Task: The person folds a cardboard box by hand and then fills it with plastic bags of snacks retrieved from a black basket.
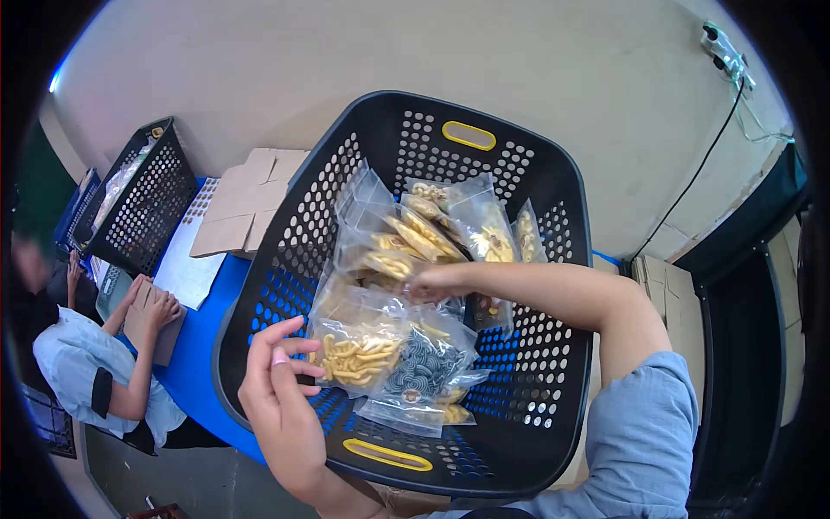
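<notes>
A large black plastic basket (536,350) with round holes and yellow-edged handle slots holds several clear plastic bags. My right hand (437,284) reaches down among them, its fingers curled and partly hidden; what they grip, I cannot tell. Just below it lie a bag of curved yellow snack pieces (359,355) and a bag of grey spiral pieces (425,368). Toward the far side are stacked bags of yellowish pieces (424,233) and a bag of pale yellow pieces (494,242). My left hand (284,394) is open at the basket's near left, fingertips beside the curved-snack bag.
To the left, a co-worker (130,363) handles a piece of cardboard (156,329) at a blue table (194,355). Flattened cardboard (246,199) and another black basket (151,203) stand behind. A cable (700,164) hangs on the wall at right, above cardboard boxes (679,320).
</notes>
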The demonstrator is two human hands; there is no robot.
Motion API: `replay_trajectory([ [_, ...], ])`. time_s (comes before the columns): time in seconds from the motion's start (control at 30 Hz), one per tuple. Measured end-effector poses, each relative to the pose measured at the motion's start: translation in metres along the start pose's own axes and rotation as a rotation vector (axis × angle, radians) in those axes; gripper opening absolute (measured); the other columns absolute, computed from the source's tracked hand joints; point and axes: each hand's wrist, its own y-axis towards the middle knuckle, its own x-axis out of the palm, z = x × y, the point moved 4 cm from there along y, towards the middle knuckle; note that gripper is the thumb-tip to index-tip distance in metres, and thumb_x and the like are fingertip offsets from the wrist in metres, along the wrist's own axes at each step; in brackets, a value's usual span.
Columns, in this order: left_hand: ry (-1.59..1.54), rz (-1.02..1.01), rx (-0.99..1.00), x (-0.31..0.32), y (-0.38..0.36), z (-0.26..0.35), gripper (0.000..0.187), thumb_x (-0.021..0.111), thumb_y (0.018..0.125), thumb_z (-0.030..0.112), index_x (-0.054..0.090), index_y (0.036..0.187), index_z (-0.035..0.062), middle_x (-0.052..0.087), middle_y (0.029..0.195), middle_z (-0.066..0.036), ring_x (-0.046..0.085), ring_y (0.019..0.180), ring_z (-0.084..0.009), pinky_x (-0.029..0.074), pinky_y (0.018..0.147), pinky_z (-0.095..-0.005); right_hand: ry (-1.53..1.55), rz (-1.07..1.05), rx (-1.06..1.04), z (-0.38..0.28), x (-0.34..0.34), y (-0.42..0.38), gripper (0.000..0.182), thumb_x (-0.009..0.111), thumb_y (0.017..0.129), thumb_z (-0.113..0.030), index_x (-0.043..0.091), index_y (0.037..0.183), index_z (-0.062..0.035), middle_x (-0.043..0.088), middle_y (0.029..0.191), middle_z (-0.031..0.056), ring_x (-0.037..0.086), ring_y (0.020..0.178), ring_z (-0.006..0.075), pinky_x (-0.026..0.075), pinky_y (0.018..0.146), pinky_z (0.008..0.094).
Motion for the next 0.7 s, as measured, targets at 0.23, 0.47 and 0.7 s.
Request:
replay_trajectory([
  [0.23,0.05,0.006,0.02,0.004,0.001,-0.004,0.035,0.033,0.098,0.021,0.059,0.114,0.0038,0.066,0.09,-0.008,0.059,0.068,-0.0089,0.043,0.058,-0.0204,0.131,-0.182,-0.212,-0.05,0.041,-0.034,0.05,0.053,0.096,-0.023,0.03,0.14,-0.0118,0.043,0.139,0.0107,0.042,0.133,0.0245,0.04,0.102,0.0384],
  [0.47,0.057,0.017,0.012,0.006,0.0,-0.003,0.033,0.033,0.097,0.013,0.06,0.113,0.0025,0.066,0.089,-0.009,0.059,0.067,-0.0107,0.045,0.057,-0.0219,0.063,-0.277,-0.383,-0.066,0.068,-0.054,0.065,0.048,0.091,-0.005,0.017,0.146,-0.0208,0.025,0.155,0.0109,0.031,0.139,0.0197,0.034,0.106,0.0428],
  [0.7,0.089,0.034,-0.008,0.004,0.001,-0.001,0.035,0.033,0.099,0.02,0.06,0.112,0.0024,0.066,0.088,-0.009,0.059,0.067,-0.0104,0.045,0.057,-0.0222,0.084,0.515,-0.017,0.013,0.014,-0.003,0.049,0.057,0.087,-0.009,0.038,0.131,-0.0069,0.058,0.116,0.0155,0.064,0.095,0.0254,0.054,0.075,0.0411],
])
